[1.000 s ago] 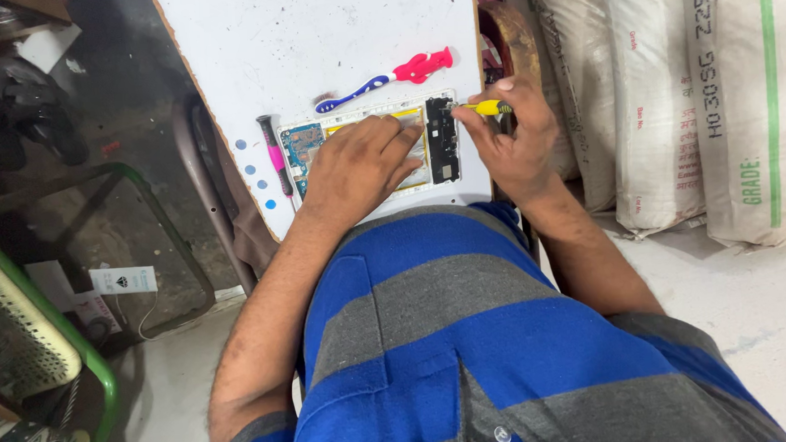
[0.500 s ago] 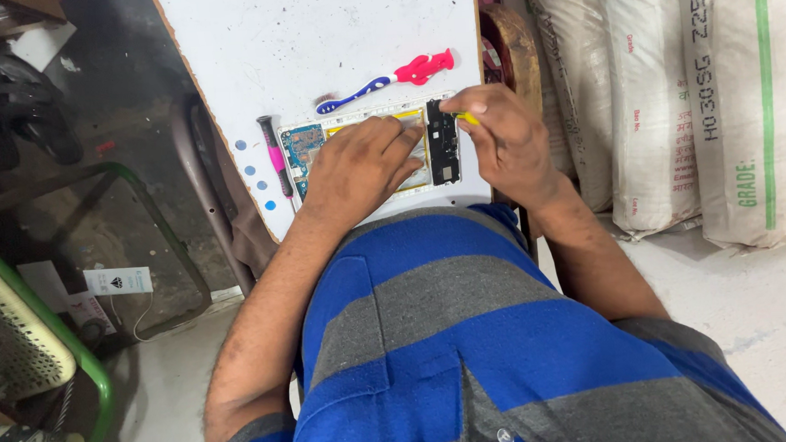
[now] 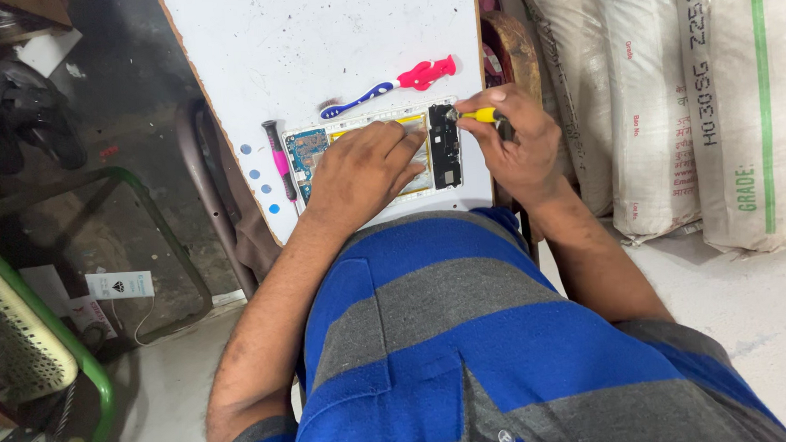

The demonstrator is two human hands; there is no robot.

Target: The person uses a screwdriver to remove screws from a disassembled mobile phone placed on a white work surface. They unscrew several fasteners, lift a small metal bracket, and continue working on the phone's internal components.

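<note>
My left hand (image 3: 364, 173) pins the opened phone (image 3: 367, 151) at the board's (image 3: 312, 37) near edge while my right hand (image 3: 514, 143) pinches the yellow screwdriver (image 3: 477, 115), tip on its black end panel (image 3: 445, 146); I judge I'm working a screw there, needing steady downward twisting.

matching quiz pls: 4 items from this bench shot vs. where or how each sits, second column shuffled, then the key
Things:
1. toothbrush
2. yellow-handled screwdriver
3. pink-and-black screwdriver
4. opened phone

Places or states:
A. held in the right hand, tip at the phone's dark end
B. lying loose on the white table, beyond the phone
C. pinned flat under the left hand
D. lying beside the phone's circuit-board end, next to small blue dots

Pairs: 1-B, 2-A, 3-D, 4-C
</note>
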